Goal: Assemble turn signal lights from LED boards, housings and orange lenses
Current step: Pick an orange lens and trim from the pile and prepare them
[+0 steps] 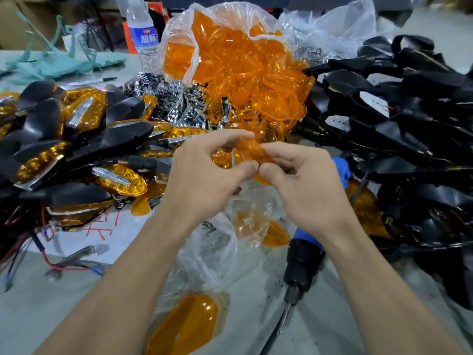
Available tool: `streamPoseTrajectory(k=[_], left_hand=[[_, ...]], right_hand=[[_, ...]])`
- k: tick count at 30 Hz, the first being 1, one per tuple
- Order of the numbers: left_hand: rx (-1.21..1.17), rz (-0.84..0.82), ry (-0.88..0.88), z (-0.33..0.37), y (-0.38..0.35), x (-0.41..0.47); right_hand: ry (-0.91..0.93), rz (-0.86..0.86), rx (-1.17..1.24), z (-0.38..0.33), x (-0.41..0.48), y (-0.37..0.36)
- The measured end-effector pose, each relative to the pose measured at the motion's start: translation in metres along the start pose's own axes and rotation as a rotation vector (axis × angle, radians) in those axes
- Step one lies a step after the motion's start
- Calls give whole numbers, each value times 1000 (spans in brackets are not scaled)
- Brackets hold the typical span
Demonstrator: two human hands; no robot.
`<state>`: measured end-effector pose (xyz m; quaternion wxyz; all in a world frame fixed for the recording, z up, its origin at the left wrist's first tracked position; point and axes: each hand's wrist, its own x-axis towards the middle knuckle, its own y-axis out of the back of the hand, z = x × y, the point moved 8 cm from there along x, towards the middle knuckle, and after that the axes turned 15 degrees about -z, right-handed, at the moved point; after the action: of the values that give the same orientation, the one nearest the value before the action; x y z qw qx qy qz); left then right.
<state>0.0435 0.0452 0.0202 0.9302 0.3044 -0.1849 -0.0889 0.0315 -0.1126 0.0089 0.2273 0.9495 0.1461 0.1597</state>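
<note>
**Both hands pinching one orange lens over the bench**

Nearest the person, a flat orange plastic lens in a clear film wrapper (186, 326) is lying on the grey table covering (76, 311). Just right of it, a black and blue electric screwdriver (303, 262) is resting with its bit pointing towards the near edge. A crumpled clear plastic bag (217, 249) is sitting between the forearms.

Above that, the left hand (204, 178) and the right hand (304, 183) are meeting at mid-bench. Both are pinching a small translucent orange plastic lens (252, 149) between curled fingers and thumbs. The lens is blurred, so it may be carrying a film wrapper; I cannot tell.

To the left, a heap of finished black-and-orange turn signal lights (76, 139) is spreading across the bench. To the right, a heap of black plastic housings with wires (409, 111) is piling up.

Further back, shiny chrome reflector pieces (166, 98) are lying beside a large clear bag of loose orange lenses (238, 65). A clear plastic water bottle with a blue label (143, 34) is standing upright behind them.
</note>
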Motion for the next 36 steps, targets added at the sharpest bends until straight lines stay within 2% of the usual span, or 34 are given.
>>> streamPoseTrajectory(k=[2,3,4,6,8,10,13,16,19,24,28,32,34,36], left_hand=[[-416,-33,25,-7,-1,2],[-571,-28,47,-10,-1,2],[-654,-11,72,-12,2,2],[-670,42,119,-17,14,3],[-607,115,111,-19,36,0],[-445,169,77,-20,56,-4],[-176,208,102,-32,55,-20],[-95,250,108,-48,47,-38],[-23,240,122,-54,43,-44],[88,205,108,-45,39,-42],[54,191,103,-43,39,-42],[110,178,132,-44,38,-44],[216,156,129,-40,37,-44],[338,148,138,-36,35,-43]], right_hand=[[5,6,207,0,-1,-2],[-14,45,220,2,-3,-2],[-44,101,169,5,-6,1],[-78,178,-22,3,-12,3],[-16,195,-155,-12,-15,0],[94,177,-225,-31,-19,-8],[227,-14,-332,-55,-21,-41],[154,-288,-542,-51,-19,-81],[-36,-419,-676,-27,-16,-97],[-92,-286,-800,-23,-11,-101],[-74,-357,-804,-28,-12,-110],[-41,-309,-850,-36,-11,-98],[-52,-209,-781,-37,-12,-82],[-92,-23,-728,-36,-10,-56]])
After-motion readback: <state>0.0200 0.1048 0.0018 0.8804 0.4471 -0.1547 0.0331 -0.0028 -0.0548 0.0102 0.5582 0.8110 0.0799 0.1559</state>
